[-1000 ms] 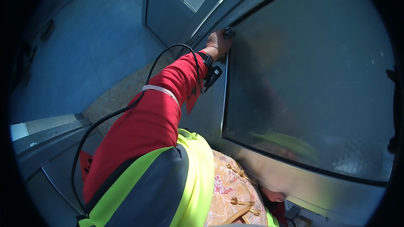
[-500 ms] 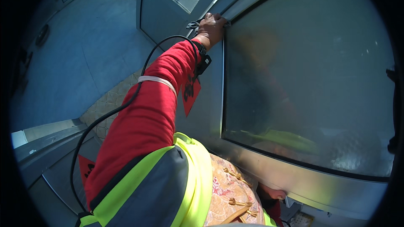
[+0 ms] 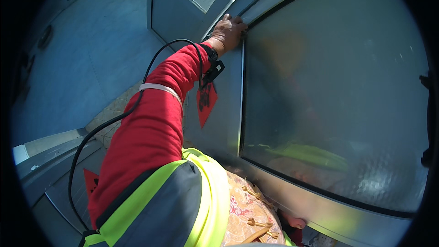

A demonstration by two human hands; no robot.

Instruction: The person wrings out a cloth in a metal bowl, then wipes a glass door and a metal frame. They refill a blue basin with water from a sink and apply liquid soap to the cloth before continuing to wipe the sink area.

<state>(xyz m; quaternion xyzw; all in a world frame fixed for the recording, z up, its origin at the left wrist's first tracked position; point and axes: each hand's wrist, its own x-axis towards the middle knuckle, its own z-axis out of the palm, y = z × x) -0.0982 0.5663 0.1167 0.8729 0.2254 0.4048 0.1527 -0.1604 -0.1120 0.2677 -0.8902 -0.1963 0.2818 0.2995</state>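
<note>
While holding the red-sleeved arm outstretched, has the left hand (image 3: 227,32) down on the metal frame (image 3: 315,208) at the upper left corner of the glass pane (image 3: 334,91). Keeping to what shows, bends those fingers over a dark cloth (image 3: 245,32), apparently clamped on it, with only scraps peeping out beside the palm. Places the cloth, then, between palm and frame, just beside the pane's dark edging. Low down, near the patterned apron (image 3: 242,203), shows only part of the right hand (image 3: 295,222), just beside the lower rail of the frame; cannot tell about its fingers, apart or together.

Looks like wiping, judged to be under way rather than finished. Cannot name any stretch as surely done. Shows haze and whitish flecks on the pane, plus a mottled bright patch low on its right: perhaps dirt or wet, perhaps mere glare. Probably leaves most of the pane and the far parts of the frame to do, well apart from the cloth.

As for containers, can make out none for certain, hence no contents to list. In the glass, shows only a blurred brownish shape; cannot tell between reflection and something behind.
</note>
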